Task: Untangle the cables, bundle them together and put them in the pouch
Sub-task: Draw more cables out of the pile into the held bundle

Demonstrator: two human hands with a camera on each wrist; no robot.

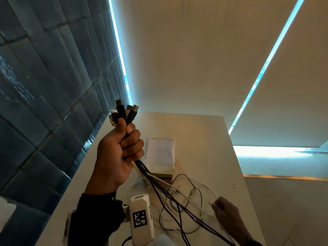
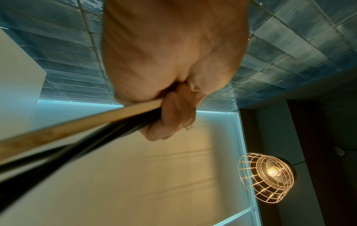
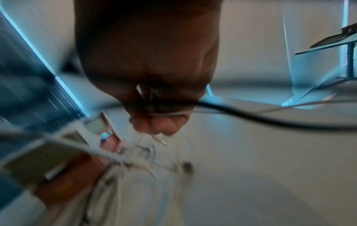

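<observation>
My left hand (image 1: 122,146) is raised above the white table (image 1: 204,139) and grips a bundle of black and white cables (image 1: 177,197) in a fist, with the USB plugs (image 1: 125,110) sticking up out of its top. The cables trail down to the lower right, where my right hand (image 1: 224,209) holds their far lengths. In the left wrist view my left hand (image 2: 173,116) has its fingers wrapped round a beige and a black cable (image 2: 81,133). The blurred right wrist view shows my right hand (image 3: 160,116) curled round a black cable (image 3: 251,114) and thin white cables. The white pouch (image 1: 160,155) lies flat on the table behind my left hand.
A dark blue tiled wall (image 1: 44,86) runs along the table's left edge. White roller blinds (image 1: 195,50) hang behind the table. A wire-cage lamp (image 2: 268,177) shows in the left wrist view. The table's right edge drops to a pale floor (image 1: 284,210).
</observation>
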